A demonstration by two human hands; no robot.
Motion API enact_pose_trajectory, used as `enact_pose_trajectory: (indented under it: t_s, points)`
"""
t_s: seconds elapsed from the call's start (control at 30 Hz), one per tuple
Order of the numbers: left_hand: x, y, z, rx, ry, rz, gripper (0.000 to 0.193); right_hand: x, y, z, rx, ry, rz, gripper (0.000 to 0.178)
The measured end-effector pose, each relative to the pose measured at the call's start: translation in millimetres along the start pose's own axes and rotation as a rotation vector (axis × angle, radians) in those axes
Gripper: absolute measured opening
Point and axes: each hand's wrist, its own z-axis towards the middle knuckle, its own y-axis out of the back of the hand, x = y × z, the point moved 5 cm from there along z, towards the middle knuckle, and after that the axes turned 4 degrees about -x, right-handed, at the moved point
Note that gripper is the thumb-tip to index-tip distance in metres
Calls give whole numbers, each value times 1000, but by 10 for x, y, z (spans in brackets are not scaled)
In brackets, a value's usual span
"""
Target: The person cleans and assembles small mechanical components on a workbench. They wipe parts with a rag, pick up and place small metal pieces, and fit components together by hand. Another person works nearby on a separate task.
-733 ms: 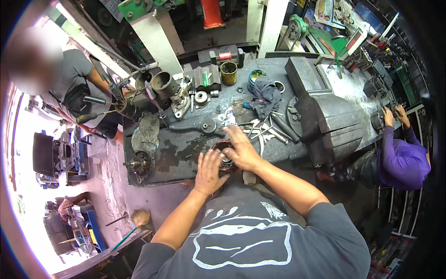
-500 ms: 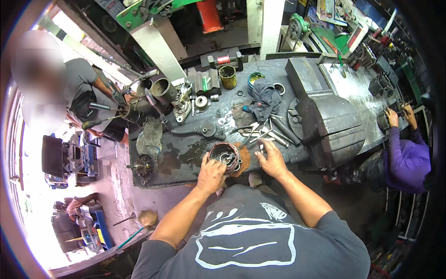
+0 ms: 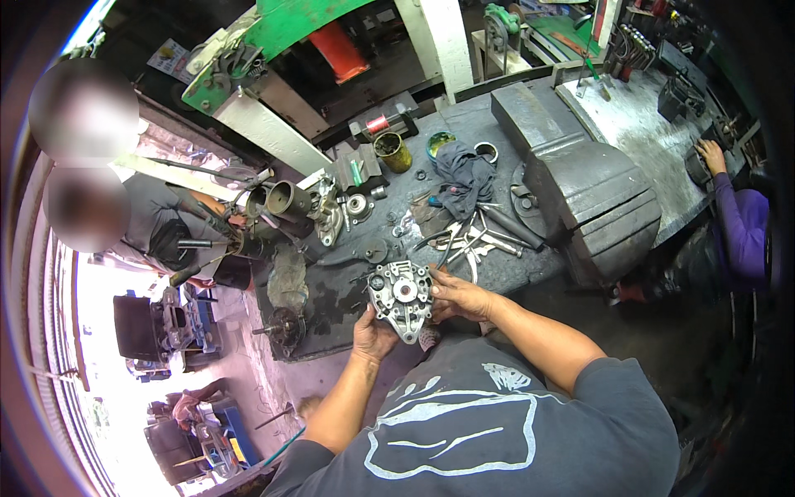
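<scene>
At the counter's (image 3: 517,267) near edge, a metal housing (image 3: 403,305) is clasped between the left grip (image 3: 375,335) and the right grip (image 3: 461,299), held by its sides. Beyond them lie tools (image 3: 512,227) and a crumpled rag (image 3: 464,178); to their right stands a big vise (image 3: 592,207).

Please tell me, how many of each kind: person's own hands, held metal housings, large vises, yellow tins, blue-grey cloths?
Own left hand and right hand: 2
Metal housing: 1
Large vise: 1
Yellow tin: 1
Blue-grey cloth: 1
Total: 6
</scene>
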Motion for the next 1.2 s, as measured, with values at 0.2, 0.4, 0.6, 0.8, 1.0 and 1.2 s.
enact_pose_trajectory:
  t_s: [0.2, 0.4, 0.6, 0.8, 1.0, 1.2]
  points:
    - [368, 201, 251, -31, 179, -5, 79, -110, 3, -108, -261, 20, -6, 88]
    - [106, 558, 310, -308, 145, 768, 57, -198, -20, -124, -684, 35, -338, 98]
    - [-147, 683, 284, -212, 140, 1160, 55, 198, -226, -205, -807, 20, -1056, 99]
    - [-361, 747, -194, -436, -157, 977, 53, 1075, -229, 96, -830, 570, -1419, 33]
    - [-286, 1263, -909, -735, -204, 912, 48, 1377, -22, 1492, -574, 508, -1665, 37]
    - [238, 1991, -1819, -1044, -289, 891, 47, 1362, 208, 2260, -386, 313, -2012, 28]
